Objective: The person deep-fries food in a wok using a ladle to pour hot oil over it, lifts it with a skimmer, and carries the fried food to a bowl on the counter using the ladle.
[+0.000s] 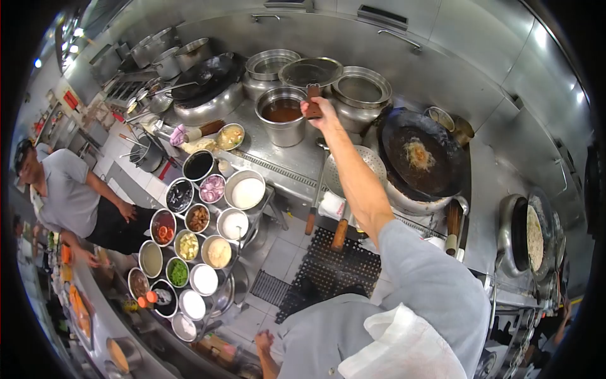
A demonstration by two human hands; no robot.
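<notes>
At the range [268,155], your right hand [323,112] wraps its fingers round a brown handle [314,95]; your left hand's [264,342] finger pose is unclear. Food [418,155] in the wok [396,142] looks part-cooked, not yet lifted out.

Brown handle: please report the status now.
Right hand: closed on brown handle. Left hand: low, near body, grip unclear. Pot of brown liquid: close beside.

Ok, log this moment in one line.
right hand: gripping brown handle | left hand: low, beside torso | steel pot: brown liquid | wok: food near centre
</notes>
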